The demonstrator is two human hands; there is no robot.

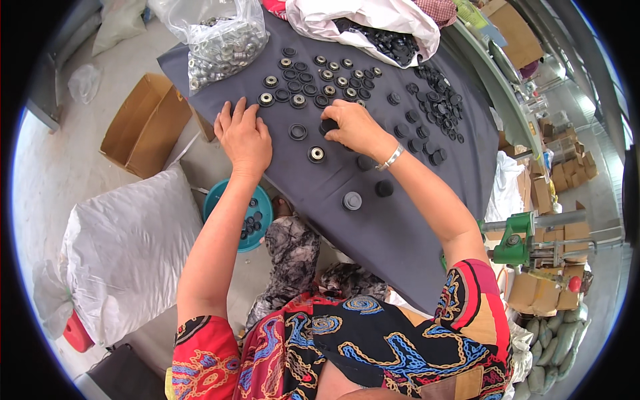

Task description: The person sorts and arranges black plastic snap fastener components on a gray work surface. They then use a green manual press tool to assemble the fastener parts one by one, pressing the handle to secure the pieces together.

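My right hand [358, 131] pinches a small black round cap [327, 126] between thumb and fingers, low over the dark-covered table [413, 227]. At the table's left edge, my left hand [243, 136] rests with its fingers stretched out and nothing in them. Between the hands lie a black ring [297, 131] and a metal bearing seated in a black ring [316, 155]. Beyond them spreads a group of black rings [295, 86], several with bearings [298, 101] in them. Near my right forearm stand black caps [384, 188] and a grey cap [352, 201].
A clear bag of metal bearings [223, 50] and a white sack of black parts [360, 20] sit at the far side. Loose black caps [440, 107] lie at the right. Left of the table are a cardboard box [140, 127], a white sack [127, 233] and a teal basin [267, 223].
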